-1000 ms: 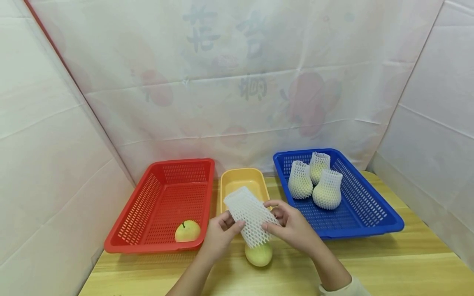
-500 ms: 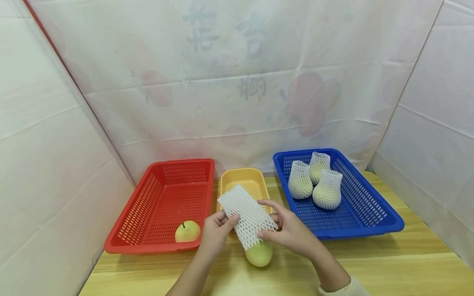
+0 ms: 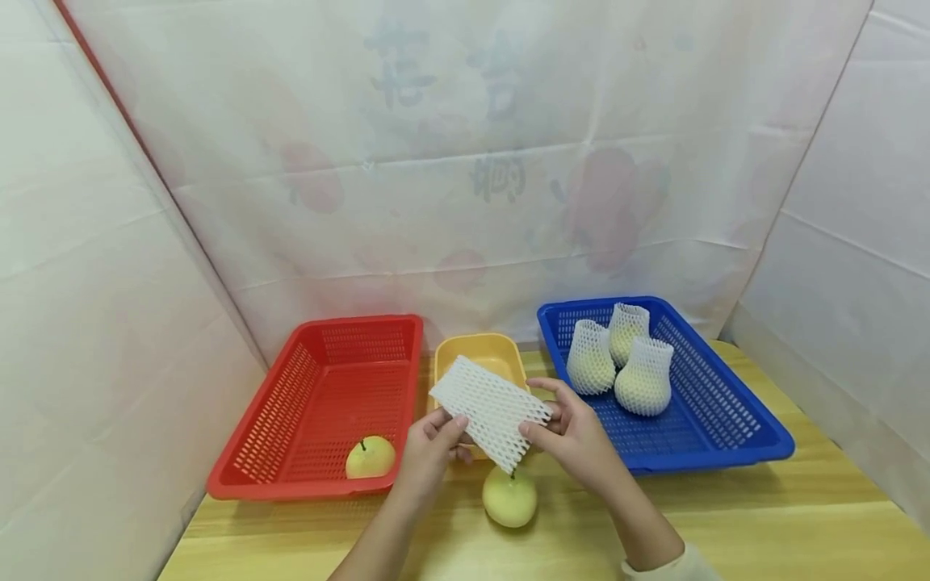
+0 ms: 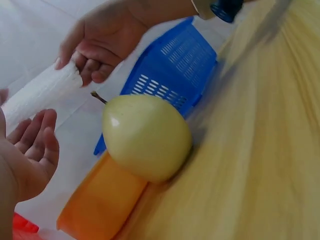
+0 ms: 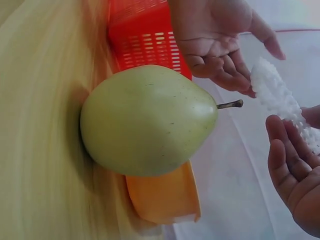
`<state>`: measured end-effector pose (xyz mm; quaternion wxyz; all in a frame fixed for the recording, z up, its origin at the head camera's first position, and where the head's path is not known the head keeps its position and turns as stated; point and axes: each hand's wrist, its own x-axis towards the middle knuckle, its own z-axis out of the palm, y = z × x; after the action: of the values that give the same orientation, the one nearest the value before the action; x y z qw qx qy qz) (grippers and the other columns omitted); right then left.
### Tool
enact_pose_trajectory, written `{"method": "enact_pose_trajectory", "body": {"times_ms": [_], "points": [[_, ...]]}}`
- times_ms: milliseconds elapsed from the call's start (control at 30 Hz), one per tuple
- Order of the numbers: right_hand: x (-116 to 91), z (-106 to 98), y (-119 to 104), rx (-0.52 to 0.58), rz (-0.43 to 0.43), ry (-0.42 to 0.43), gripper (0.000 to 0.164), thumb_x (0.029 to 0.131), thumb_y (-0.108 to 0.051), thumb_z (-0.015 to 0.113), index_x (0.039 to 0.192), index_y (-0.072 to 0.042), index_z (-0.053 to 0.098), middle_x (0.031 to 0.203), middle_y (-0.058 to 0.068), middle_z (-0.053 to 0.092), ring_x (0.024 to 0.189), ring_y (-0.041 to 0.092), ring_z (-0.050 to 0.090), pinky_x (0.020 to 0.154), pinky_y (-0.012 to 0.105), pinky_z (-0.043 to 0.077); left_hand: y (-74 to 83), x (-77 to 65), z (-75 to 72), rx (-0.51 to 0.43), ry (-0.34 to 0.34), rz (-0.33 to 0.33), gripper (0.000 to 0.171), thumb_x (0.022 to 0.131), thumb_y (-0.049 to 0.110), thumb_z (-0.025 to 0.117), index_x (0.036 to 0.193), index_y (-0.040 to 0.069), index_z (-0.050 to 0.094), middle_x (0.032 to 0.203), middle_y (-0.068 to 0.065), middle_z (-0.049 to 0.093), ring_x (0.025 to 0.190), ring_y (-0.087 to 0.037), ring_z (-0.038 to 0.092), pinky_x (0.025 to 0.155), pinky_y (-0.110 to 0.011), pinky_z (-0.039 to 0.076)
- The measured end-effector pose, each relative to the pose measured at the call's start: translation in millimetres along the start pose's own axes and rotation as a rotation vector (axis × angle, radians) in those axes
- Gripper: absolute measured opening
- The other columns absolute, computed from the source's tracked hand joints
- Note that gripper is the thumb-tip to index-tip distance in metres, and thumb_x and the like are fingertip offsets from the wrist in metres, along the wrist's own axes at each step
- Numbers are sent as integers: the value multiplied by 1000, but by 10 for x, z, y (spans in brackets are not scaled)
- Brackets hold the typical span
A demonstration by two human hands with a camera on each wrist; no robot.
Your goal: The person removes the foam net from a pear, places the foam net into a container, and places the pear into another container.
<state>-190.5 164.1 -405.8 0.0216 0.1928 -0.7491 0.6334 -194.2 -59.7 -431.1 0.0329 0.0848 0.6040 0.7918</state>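
A flat white foam net sleeve (image 3: 488, 407) is stretched between both hands above the table in the head view. My left hand (image 3: 427, 453) pinches its left edge, thumb on top and fingers below. At the right end, my right hand (image 3: 574, 436) pinches it between thumb and fingers, the index finger extended. Just below the sleeve, a yellow-green pear (image 3: 510, 499) stands on the table, its stem (image 5: 231, 104) up. Neither hand touches this pear (image 4: 146, 137) in the left wrist view.
A red basket (image 3: 312, 489) at the left holds another pear (image 3: 370, 458). Behind the hands sits a small yellow tray (image 3: 477, 339). The blue basket (image 3: 697, 464) at the right contains three pears in foam nets (image 3: 643, 378). White cloth walls (image 3: 465, 202) enclose the wooden table (image 3: 726, 532).
The sleeve has turned and its lower end has risen off the pear's top, exposing more of the pear. My right hand has shifted slightly right; my left still holds the sleeve.
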Motion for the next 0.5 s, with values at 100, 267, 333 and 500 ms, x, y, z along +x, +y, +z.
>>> {"method": "enact_pose_trajectory", "body": {"times_ms": [100, 267, 333, 500], "points": [[36, 27, 22, 20, 14, -17, 62, 89, -11, 72, 143, -12, 40, 102, 22, 70, 80, 22, 72, 67, 36, 61, 7, 44, 44, -11, 90, -20, 28, 91, 16, 69, 104, -8, 63, 78, -2, 70, 70, -15, 65, 59, -24, 52], [141, 114, 27, 56, 83, -11, 78, 87, -15, 76, 151, -22, 30, 108, 24, 66, 86, 26, 72, 70, 40, 61, 9, 151, 120, -26, 198, 21, 26, 88, 16, 74, 100, -5, 65, 75, -5, 71, 66, -15, 64, 56, -24, 53], [214, 147, 18, 53, 113, 33, 81, 86, -15, 77, 151, -26, 30, 102, 23, 67, 79, 24, 70, 66, 38, 60, 4, 197, 136, -36, 220, 52, 27, 88, 16, 74, 100, -6, 65, 78, -7, 72, 67, -14, 66, 57, -26, 56], [435, 189, 61, 53, 142, 165, 78, 86, -8, 75, 149, -28, 33, 89, 21, 68, 67, 21, 66, 60, 35, 58, -53, 271, 123, 37, 217, 86, 41, 90, 19, 72, 120, -6, 60, 100, -18, 73, 87, -24, 72, 72, -32, 61]]}}
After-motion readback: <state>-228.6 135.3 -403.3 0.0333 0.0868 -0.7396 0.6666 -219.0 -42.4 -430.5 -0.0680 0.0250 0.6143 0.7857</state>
